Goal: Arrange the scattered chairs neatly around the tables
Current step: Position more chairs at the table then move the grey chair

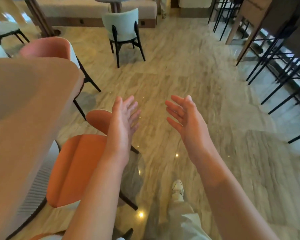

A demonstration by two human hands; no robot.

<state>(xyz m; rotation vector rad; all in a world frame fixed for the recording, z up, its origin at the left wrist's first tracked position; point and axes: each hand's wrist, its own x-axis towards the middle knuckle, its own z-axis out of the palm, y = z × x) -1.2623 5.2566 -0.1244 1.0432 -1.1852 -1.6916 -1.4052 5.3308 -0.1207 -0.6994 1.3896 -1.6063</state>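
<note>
Currently I log: left hand (124,118) and right hand (185,116), centre frame, fingers spread, holding nothing. Orange chair (76,168), lower left, tucked against the beige table (24,110). Pink chair (47,47), upper left, at the table's far end. Pale green chair (122,25), top centre, standing apart.

Under my open hands the floor (189,70) is polished stone, veined and glossy enough to mirror small ceiling lights. Just left of my left hand (124,118), the orange chair (73,168) has smooth matt cloth on its seat and dark legs. Further left, the table (24,118) top looks smooth, pale and matt. Ahead of my hands, the pale chair (121,25) wears nubbly, fleecy fabric on dark glossy legs. Far right of my right hand (185,115), the stools (275,63) stand on thin black metal-looking legs.
</note>
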